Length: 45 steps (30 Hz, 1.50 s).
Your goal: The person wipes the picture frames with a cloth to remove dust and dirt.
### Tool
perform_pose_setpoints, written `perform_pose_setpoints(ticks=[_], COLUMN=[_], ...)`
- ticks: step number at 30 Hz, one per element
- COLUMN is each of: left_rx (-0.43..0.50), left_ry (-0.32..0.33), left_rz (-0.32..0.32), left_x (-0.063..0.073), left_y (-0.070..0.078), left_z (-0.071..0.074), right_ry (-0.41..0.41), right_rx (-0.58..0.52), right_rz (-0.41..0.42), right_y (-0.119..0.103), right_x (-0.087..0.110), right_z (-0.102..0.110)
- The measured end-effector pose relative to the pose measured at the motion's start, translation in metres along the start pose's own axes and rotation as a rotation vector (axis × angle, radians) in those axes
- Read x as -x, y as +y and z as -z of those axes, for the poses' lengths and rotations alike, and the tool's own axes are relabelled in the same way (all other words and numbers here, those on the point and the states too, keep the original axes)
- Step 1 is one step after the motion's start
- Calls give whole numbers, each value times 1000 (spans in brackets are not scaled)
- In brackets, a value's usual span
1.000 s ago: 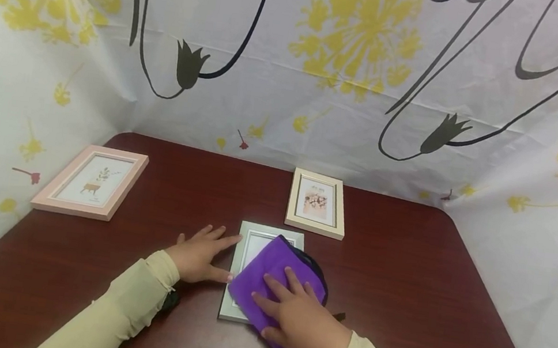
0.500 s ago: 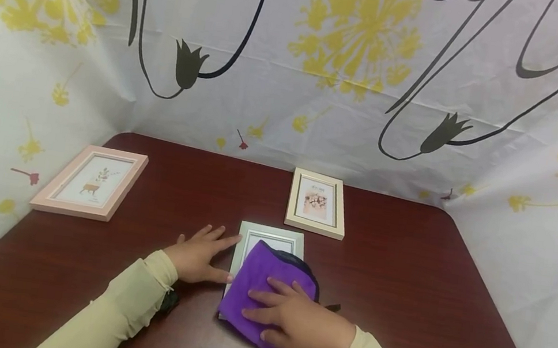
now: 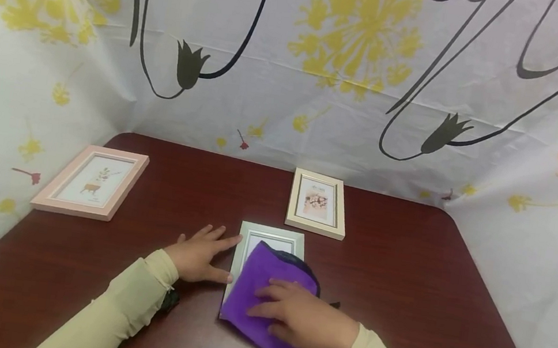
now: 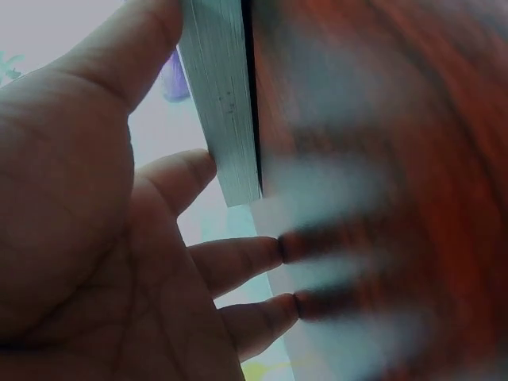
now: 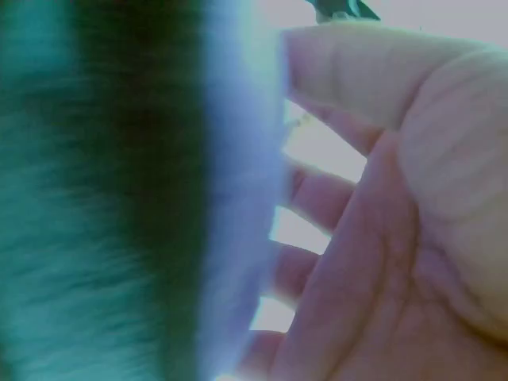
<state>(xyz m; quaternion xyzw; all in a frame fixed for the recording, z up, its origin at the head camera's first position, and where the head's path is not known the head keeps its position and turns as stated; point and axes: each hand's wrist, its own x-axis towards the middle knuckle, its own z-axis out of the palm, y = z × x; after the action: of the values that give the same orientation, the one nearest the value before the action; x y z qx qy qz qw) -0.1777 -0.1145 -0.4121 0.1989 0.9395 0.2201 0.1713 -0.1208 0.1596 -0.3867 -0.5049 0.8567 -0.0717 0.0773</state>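
A pale green picture frame (image 3: 274, 231) lies flat on the dark red table, partly covered by a purple cloth (image 3: 245, 292) with a dark edging. My right hand (image 3: 305, 319) rests on the cloth, its fingers extended and slightly bent. In the right wrist view the cloth (image 5: 238, 198) is a blurred bluish band against the fingertips. To the left, my left hand (image 3: 201, 257) has its fingers spread, with thumb and index fingertip at the frame's left side. The left wrist view shows these fingertips at the frame's side edge (image 4: 222, 95). The picture inside is mostly hidden.
A cream picture frame (image 3: 341, 219) lies behind the green one, near the back of the table (image 3: 401, 282). Far left is a pink picture frame (image 3: 71, 208). A white curtain (image 3: 274, 45) with yellow and grey flower prints surrounds the table.
My right hand has slid the purple cloth left and down over the frame, baring the top right corner and covering the bottom left. The left hand stays in place.
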Motion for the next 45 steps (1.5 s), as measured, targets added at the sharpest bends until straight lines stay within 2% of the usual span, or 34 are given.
perform_pose_setpoints(ticks=[5,9,11,14,18,22,24,31,35,38,41,43,45], left_rx=[6,-2,-5,-4,-3,4,2,-10,-5,-3,0,-3,-13], left_ry=[-3,5,10,8,-2,-7,-4,-1,-8,-13,-12,-11,-9], left_rz=[-4,5,10,13,7,0,1,7,9,9,2,0,-1], left_x=[-1,1,1,0,0,1,1,1,2,1,1,1,2], left_y=[2,3,3,3,2,3,4,3,3,3,3,3,3], left_z=[0,-1,-1,-1,0,1,1,-1,-1,0,0,0,0], right_ry=[73,77,70,67,48,23,37,134,90,27,-13,-17,-4], right_rx=[59,157,167,147,49,1,32,249,184,77,20,24,67], right_rz=[21,48,37,41,41,-10,-11,84,63,-8,-86,-110,-92], right_y=[5,-3,-8,-8,0,2,0,-8,-5,0,3,3,0], right_x=[4,-3,-7,-8,-3,3,2,-10,-7,1,8,9,7], right_z=[-2,-10,-12,-12,-4,1,-1,-16,-11,1,9,10,7])
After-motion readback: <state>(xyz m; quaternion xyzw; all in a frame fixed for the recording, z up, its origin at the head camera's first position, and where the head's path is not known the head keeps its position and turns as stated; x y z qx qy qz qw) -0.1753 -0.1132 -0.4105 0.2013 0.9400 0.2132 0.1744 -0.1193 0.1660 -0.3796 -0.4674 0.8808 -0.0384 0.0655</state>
